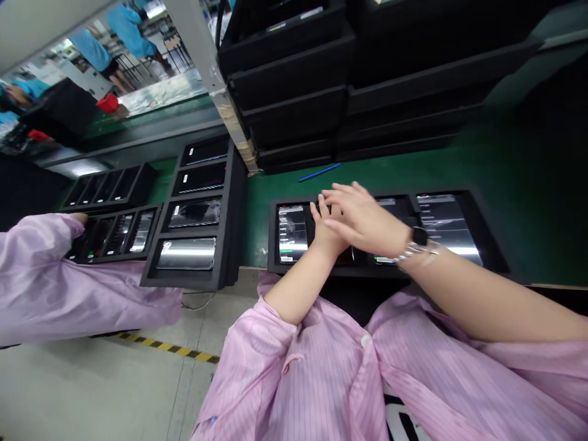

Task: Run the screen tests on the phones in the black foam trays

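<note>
A black foam tray (272, 245) lies in front of me with several smartphones in its slots. The leftmost phone (293, 236) and the rightmost phone (448, 223) have lit screens showing lists. My left hand (329, 231) is over the slot beside the leftmost phone, fingers stretched out and apart. Across it reaches my right hand (362, 220), its fingers extended and partly covering the left hand. A dark watch or bracelet (417, 240) is on the right wrist. Both hands hide much of the middle phones; whether the left palm touches one I cannot tell.
A blue pen (319, 173) lies on the green bench (271, 184) behind the tray. Stacked black trays (294, 101) rise at the back. Left stands another stack of phone trays (225, 239). Beyond it, a co-worker's sleeve (41, 245) reaches toward more phones.
</note>
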A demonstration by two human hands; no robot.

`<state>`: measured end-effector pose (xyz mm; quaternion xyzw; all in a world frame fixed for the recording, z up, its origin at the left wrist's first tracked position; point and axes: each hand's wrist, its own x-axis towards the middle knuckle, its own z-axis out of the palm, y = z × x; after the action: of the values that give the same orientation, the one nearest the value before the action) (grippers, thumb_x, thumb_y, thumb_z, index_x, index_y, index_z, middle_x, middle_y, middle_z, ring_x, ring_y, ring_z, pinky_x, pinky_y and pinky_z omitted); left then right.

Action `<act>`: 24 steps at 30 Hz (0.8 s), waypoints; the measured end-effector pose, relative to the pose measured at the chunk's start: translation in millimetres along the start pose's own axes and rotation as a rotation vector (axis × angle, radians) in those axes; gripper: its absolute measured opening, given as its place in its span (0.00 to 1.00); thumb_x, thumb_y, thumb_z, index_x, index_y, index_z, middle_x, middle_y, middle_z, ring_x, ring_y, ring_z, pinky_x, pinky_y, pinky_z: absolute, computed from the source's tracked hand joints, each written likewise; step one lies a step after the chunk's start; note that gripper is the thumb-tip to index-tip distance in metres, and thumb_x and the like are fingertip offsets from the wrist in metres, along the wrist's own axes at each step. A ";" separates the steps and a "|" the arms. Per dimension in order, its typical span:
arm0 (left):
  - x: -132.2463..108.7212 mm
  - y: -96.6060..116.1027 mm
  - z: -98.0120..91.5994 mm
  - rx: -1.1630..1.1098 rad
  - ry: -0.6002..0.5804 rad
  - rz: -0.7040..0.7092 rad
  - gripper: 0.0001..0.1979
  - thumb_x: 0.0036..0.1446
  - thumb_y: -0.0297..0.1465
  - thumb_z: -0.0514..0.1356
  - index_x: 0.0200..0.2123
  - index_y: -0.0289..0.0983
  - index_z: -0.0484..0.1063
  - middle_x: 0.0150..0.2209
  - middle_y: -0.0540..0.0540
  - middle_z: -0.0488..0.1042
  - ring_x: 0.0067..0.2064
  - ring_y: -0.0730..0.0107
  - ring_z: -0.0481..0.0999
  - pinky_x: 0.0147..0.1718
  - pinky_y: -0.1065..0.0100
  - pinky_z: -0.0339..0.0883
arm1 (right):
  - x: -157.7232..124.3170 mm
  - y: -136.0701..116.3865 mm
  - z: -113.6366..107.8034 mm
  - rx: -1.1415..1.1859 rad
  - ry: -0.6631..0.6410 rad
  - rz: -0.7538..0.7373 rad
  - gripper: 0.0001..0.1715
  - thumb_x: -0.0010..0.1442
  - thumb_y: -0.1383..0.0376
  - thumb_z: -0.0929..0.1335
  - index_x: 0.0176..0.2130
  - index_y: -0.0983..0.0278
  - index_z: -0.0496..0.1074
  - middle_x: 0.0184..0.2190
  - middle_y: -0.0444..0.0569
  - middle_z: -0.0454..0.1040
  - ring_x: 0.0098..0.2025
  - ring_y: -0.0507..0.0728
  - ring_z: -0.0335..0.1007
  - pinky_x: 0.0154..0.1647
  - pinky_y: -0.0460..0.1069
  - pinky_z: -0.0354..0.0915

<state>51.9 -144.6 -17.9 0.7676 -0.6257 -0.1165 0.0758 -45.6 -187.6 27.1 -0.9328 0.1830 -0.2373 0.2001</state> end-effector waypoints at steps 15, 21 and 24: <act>13.0 -7.6 -5.3 -0.012 0.005 0.061 0.25 0.61 0.32 0.59 0.62 0.44 0.68 0.75 0.39 0.48 0.76 0.36 0.38 0.72 0.36 0.33 | -130.6 69.1 -15.2 -0.163 0.235 0.365 0.26 0.73 0.49 0.60 0.54 0.67 0.67 0.66 0.63 0.62 0.71 0.75 0.49 0.68 0.78 0.49; 15.8 -8.0 -4.6 -0.002 0.016 0.054 0.26 0.60 0.31 0.59 0.63 0.44 0.68 0.75 0.40 0.48 0.76 0.35 0.38 0.71 0.36 0.34 | -162.8 86.7 -41.6 -0.163 0.459 0.402 0.15 0.72 0.55 0.63 0.47 0.61 0.73 0.45 0.53 0.78 0.51 0.65 0.75 0.68 0.69 0.57; 17.9 -8.0 -5.1 0.004 0.010 0.052 0.26 0.60 0.32 0.59 0.63 0.44 0.68 0.75 0.40 0.49 0.76 0.34 0.37 0.71 0.35 0.34 | -176.4 88.6 -41.9 -0.131 0.571 0.392 0.16 0.72 0.58 0.62 0.38 0.60 0.75 0.37 0.48 0.79 0.42 0.61 0.78 0.66 0.65 0.62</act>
<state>64.2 -160.7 -16.6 0.7519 -0.6451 -0.1095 0.0804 -233.7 -198.2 -45.0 -0.7869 0.4220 -0.4333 0.1222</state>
